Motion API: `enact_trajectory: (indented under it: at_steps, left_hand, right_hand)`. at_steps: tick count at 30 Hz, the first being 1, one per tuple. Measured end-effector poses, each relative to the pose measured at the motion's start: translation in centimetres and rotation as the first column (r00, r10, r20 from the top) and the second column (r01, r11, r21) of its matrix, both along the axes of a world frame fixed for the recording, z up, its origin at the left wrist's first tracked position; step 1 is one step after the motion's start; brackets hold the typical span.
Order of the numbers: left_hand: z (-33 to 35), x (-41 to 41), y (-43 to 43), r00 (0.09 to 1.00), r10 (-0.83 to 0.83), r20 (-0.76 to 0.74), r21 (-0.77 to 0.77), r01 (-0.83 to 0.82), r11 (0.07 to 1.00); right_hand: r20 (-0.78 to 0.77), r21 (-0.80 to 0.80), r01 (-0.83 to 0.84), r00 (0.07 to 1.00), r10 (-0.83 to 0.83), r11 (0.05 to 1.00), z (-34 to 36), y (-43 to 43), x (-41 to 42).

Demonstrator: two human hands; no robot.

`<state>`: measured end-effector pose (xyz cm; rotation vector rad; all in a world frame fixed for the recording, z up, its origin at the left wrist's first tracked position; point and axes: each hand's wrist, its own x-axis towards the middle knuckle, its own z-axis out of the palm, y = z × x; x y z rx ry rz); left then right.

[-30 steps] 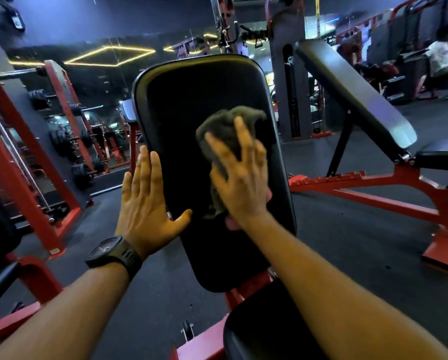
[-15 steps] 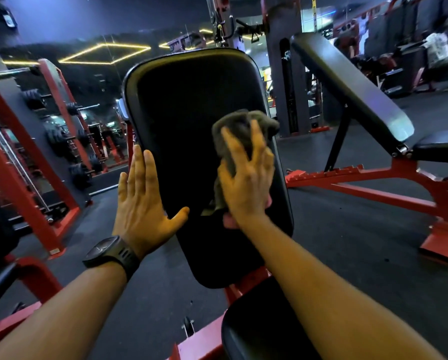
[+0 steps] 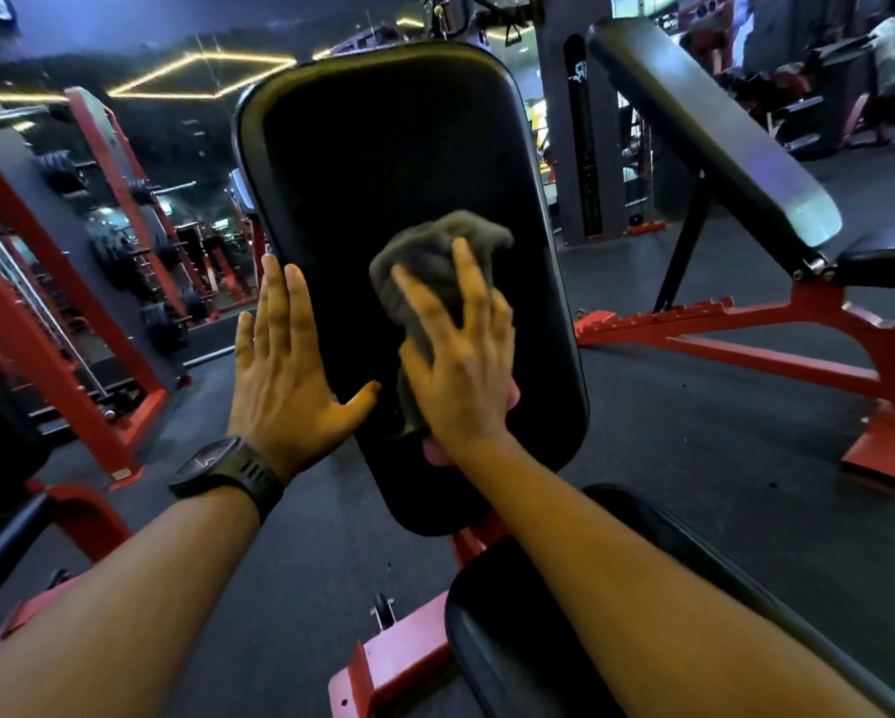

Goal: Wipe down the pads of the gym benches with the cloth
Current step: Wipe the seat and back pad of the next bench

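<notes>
Back pad: the tall black pad fills the centre of the frame, tilted nearly upright on its red frame; this is the one being wiped.
Neighbouring bench: upper right of the frame, its own pad set at an incline, no hand near it.
Seat pad: lower right, under the right forearm, with no cloth on it.
Left hand: flat and open, fingers straight and together, resting along the back pad's left edge as if to steady it.
Right hand: fingers spread wide and holding nothing closed, pressing the cloth flat onto the pad just right of centre.
Cloth: grey and bunched, trapped between that palm and the back pad, its top poking out above the fingertips.
Watch: dark, on the left wrist, lower left of centre.
Step in hand: wiping the middle of the back pad, I'd say.
Next move: likely sweeping the cloth over the pad's upper part and edges, then the seat pad and the other bench, keeping firm, even pressure.
</notes>
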<state>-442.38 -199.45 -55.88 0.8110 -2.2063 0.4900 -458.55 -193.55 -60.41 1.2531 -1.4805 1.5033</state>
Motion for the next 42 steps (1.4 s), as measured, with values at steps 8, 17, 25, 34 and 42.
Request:
enact_trajectory:
  at_steps: [8,17,25,34,42]
  left_hand:
    - [-0.4,-0.2,0.2,1.000,0.027,0.014,0.008,-0.027,1.000]
    - [-0.7,0.5,0.1,0.998,0.030,0.048,-0.017,-0.029,0.999]
    - [-0.7,0.8,0.0,0.999,-0.021,0.027,0.005,0.021,1.000]
    - [-0.6,1.4,-0.6,0.999,-0.014,0.052,-0.054,0.017,0.998]
    - [1.0,2.6,-2.1,0.990,-0.135,-0.037,-0.032,0.134,0.991]
  right_hand:
    - [0.556,-0.002,0.035,0.830,-0.028,0.999,-7.0,0.8,4.9]
    - [0.377,-0.071,0.040,0.926,-0.010,0.997,-3.0,0.0,-1.5]
    - [0.091,-0.040,-0.108,0.990,0.111,0.993,-6.5,0.9,7.2]
    - [0.312,-0.066,0.002,0.950,0.018,0.998,-2.4,0.3,3.1]
    - [-0.434,-0.051,-0.057,0.901,0.030,0.997,4.4,-1.0,2.7]
